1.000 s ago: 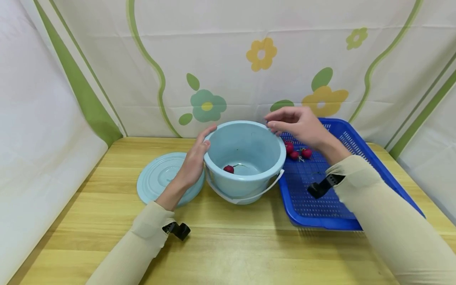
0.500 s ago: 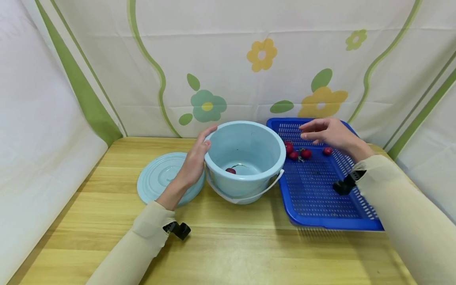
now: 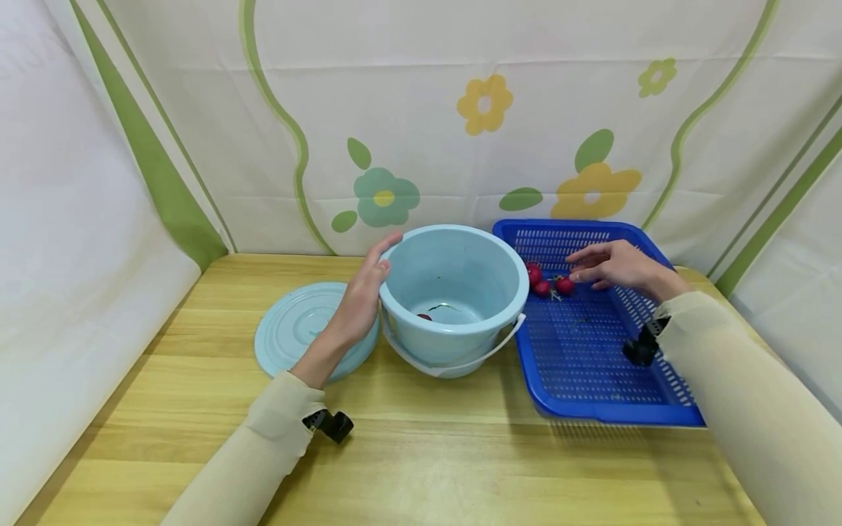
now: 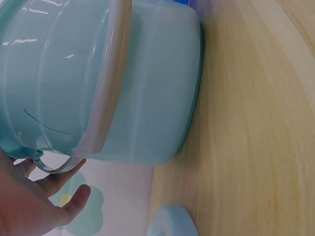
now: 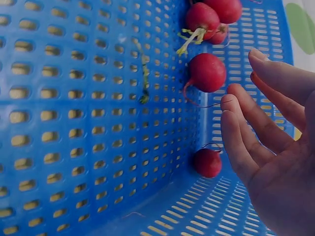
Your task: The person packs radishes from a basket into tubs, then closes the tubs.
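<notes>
Radish (image 5: pixel 206 72) lies just beside right hand (image 5: pixel 275 162) fingertips.

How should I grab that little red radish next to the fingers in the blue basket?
Pinch the small round red radish by its body, coming from above. It lies loose on the blue perforated plastic basket floor; its thin root tail looks too flimsy to hold. The right hand hovers open beside it.

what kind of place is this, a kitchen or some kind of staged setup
Probably a staged tabletop setup, not a kitchen: a flower-print cloth backdrop encloses a bare wooden table holding only a light blue bucket and a blue basket of radishes.
</notes>
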